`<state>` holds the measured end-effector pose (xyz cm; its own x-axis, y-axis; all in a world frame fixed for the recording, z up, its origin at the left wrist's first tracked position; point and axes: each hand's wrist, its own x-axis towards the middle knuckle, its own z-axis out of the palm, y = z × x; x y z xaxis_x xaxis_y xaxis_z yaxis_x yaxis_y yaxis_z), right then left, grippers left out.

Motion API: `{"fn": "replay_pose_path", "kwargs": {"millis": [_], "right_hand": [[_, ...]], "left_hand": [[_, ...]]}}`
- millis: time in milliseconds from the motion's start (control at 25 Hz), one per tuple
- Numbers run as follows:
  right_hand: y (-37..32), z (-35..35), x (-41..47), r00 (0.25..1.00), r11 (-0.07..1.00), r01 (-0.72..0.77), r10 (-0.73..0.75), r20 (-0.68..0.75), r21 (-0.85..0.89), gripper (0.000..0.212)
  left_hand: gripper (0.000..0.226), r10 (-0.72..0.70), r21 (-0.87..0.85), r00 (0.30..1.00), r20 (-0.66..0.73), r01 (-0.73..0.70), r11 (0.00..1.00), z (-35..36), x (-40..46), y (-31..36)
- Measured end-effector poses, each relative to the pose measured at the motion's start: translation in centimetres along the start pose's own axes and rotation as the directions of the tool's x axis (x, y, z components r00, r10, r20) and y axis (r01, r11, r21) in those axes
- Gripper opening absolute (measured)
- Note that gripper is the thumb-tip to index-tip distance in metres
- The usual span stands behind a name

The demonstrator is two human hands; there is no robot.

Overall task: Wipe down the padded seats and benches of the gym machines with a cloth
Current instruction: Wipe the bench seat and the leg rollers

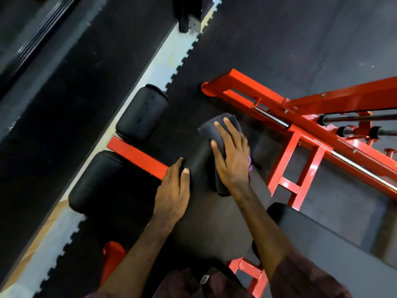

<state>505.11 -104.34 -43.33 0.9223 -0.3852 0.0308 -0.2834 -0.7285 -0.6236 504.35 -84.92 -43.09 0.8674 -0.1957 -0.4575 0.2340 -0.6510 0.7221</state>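
cloth point(223, 134) on far end of seat pad point(212, 216) | right hand point(232, 158) flat on cloth | left hand point(173, 192) on left edge of seat pad | 2 roller pads point(141, 114) left of seat pad | bench pad point(335, 233) right | frame point(300, 125) behind right

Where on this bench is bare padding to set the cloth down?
The near part of the black seat pad, between the two forearms, is bare. So is the grey pad at right. The far tip is crowded: the right hand presses the cloth there, and the left hand rests on its edge.
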Motion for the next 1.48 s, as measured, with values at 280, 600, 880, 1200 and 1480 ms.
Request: {"fn": "replay_pose_path", "kwargs": {"millis": [280, 600, 880, 1200, 1480], "right_hand": [[0.8, -0.2, 11.8, 0.787, 0.889, -0.456, 0.374, 0.491, 0.054, 0.054], [2.8, -3.2, 6.8, 0.718, 0.761, -0.637, 0.526, 0.456, 0.126, 0.053], [4.7, -1.9, 3.8, 0.851, 0.772, -0.516, 0.409, 0.331, 0.371, 0.038], [6.8, -1.6, 0.2, 0.876, 0.796, -0.481, 0.425, 0.227, 0.366, 0.032], [8.7, -1.5, -0.6, 0.866, 0.846, -0.493, 0.455, 0.209, 0.202, 0.048]], "left_hand": [[0.060, 0.026, 0.056, 1.000, -0.005, -0.026, 0.998, -0.1, 0.7, -0.3], [0.072, 0.105, 0.140, 0.986, 0.129, -0.123, 0.982, 0.2, 4.7, 2.9], [0.067, 0.316, 0.158, 0.929, 0.195, -0.347, 0.924, 1.6, 9.1, 5.3], [0.059, 0.544, 0.325, 0.796, 0.266, -0.605, 0.727, 1.0, 10.7, 6.1], [0.047, 0.644, 0.506, 0.601, 0.473, -0.784, 0.360, 1.9, 12.1, 9.7]]}}
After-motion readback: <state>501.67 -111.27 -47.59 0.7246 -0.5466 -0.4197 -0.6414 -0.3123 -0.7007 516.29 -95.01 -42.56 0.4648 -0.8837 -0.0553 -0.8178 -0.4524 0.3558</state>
